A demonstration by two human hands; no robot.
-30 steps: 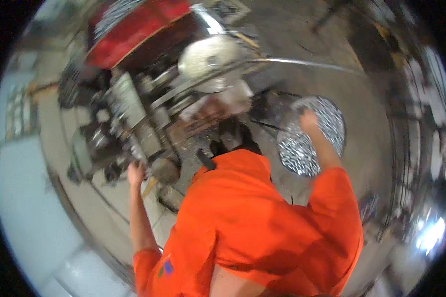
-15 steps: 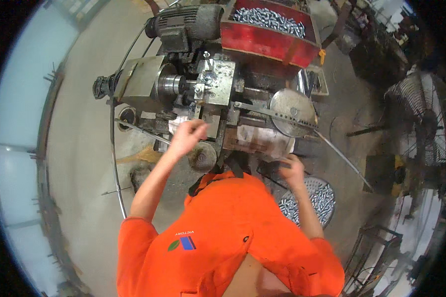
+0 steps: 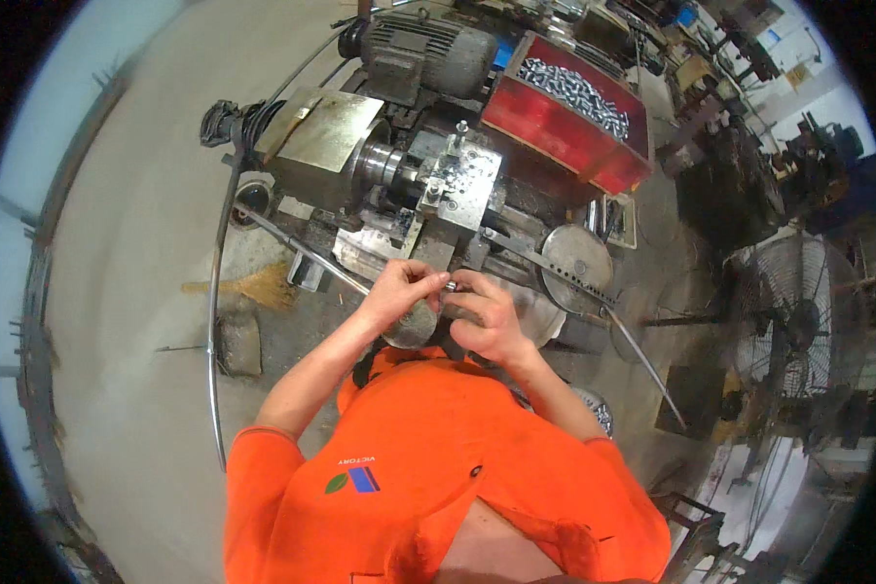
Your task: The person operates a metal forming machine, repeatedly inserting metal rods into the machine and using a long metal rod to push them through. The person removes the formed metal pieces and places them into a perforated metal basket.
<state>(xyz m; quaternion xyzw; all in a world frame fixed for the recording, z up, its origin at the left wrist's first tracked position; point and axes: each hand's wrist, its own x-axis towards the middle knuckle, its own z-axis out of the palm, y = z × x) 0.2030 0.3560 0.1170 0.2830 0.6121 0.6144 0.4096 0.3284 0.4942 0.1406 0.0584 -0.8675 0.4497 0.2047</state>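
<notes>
In front of my waist, my two hands meet over the near side of a small lathe-like machine (image 3: 462, 185). My left hand (image 3: 404, 292) pinches a small shiny metal part (image 3: 449, 286) between thumb and forefinger. From the other side, my right hand (image 3: 489, 313) closes its fingertips on the same part. Fingers cover most of it, so its full shape is hidden. Just below my left hand is a round handwheel (image 3: 414, 326). Beyond the hands are the machine's chuck (image 3: 384, 164) and its metal tool block (image 3: 470, 183).
A red box (image 3: 565, 127) full of small metal parts (image 3: 579, 95) stands behind the machine, beside a motor (image 3: 428, 58). Right of the hands are a round disc (image 3: 576, 263) and a long lever (image 3: 642, 362). Partly hidden by my right arm, a basket holds more parts (image 3: 599, 411). A fan (image 3: 798, 311) stands far right.
My right hand has come up from beside the parts basket to meet my left hand. My left hand has moved right and nearer. The view has shifted, and the metal part now shows between them.
</notes>
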